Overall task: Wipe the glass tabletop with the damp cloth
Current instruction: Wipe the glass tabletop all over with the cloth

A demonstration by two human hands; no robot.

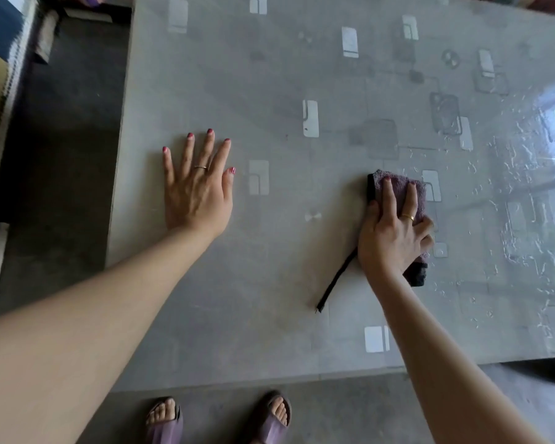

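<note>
Wiping looks partly done. Right hand (394, 232) presses the damp cloth (398, 190) flat under its fingers (387, 193); water beads lie beyond them on the bench (302, 267). Left hand (197, 190) rests released, fingers spread.

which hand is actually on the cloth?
The right hand: it presses the purple cloth onto the glass tabletop. The left hand lies flat on bare glass.

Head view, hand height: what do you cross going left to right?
Stacked books → dark floor → left edge of the glass tabletop → left hand flat on the glass → purple cloth under the right hand → water droplets on the glass.
</note>
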